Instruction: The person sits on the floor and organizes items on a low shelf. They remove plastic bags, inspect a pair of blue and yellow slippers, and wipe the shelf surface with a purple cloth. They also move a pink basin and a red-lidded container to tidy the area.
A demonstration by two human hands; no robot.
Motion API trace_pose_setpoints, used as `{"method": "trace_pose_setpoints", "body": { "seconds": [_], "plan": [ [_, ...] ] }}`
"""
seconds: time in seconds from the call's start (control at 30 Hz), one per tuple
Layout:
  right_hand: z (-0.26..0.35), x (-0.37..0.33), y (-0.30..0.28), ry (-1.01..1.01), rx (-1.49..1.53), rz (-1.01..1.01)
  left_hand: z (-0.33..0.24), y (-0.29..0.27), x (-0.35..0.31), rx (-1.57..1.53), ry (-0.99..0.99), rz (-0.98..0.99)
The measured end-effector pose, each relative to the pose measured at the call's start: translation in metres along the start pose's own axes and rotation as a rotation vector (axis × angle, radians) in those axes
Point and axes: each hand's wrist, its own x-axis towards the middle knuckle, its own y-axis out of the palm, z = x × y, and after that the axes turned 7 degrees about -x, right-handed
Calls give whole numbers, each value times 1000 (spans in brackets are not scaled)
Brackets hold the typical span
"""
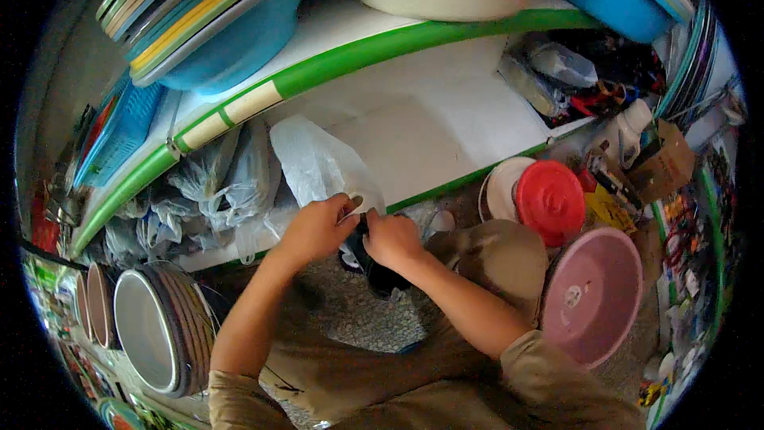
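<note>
My left hand and my right hand are close together in the middle, both with fingers closed. A whitish translucent plastic bag rests on the lower shelf, and its near end reaches my fingertips. The left thumb and forefinger pinch at that end. My right hand closes on a narrow black thing just under the bag's end; its kind cannot be made out. Below the hands hangs a larger black shape, partly hidden by the right wrist.
Several bagged goods fill the shelf's left part. Stacked basins stand on the green-edged upper shelf. Nested grey buckets are at left. A red lid, a pink basin and a cardboard box are at right.
</note>
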Motion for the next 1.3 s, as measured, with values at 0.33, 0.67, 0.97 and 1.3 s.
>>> {"method": "trace_pose_setpoints", "body": {
  "seconds": [0.33, 0.67, 0.97, 1.3],
  "plan": [
    [-28, 3, 58, 62, 1660, 0, -30, 45, -16, 109, 315, 12],
    [-58, 27, 45, 82, 1537, 124, 9, 57, -59, -12, 488, -589],
    [-22, 27, 2, 51, 1722, -137, 100, 41, -58, -1129, -461, -323],
    [-51, 39, 16, 519, 2007, 301, 90, 18, -75, -1091, -304, -298]
  ]
}}
